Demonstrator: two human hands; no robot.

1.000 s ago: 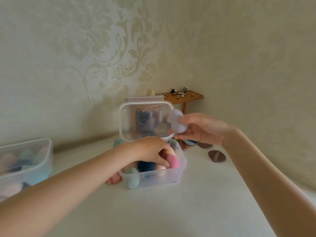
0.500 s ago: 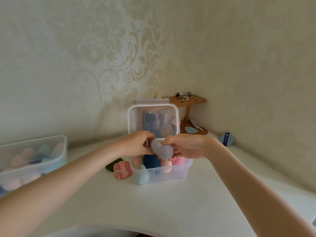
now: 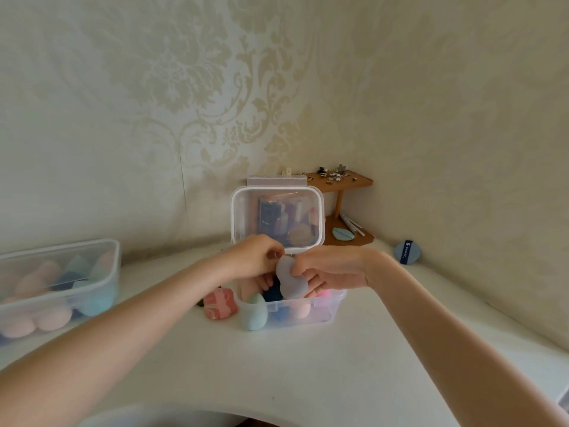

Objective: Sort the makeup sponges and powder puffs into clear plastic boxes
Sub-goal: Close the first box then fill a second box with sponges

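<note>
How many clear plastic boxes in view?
2. One open box, lid up, at centre under both hands; one box at the left edge, partly cut off. Others may lie out of frame.

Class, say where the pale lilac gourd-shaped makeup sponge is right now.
Head view, centre: the pale lilac gourd-shaped makeup sponge is pinched by the right hand, above the open clear plastic box.

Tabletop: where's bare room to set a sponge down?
Free: the white table in front of the open box, between the forearms, and the stretch right of it toward the blue puff. Crowded: the box's left side, by the pink sponge, and the corner shelf.
</note>
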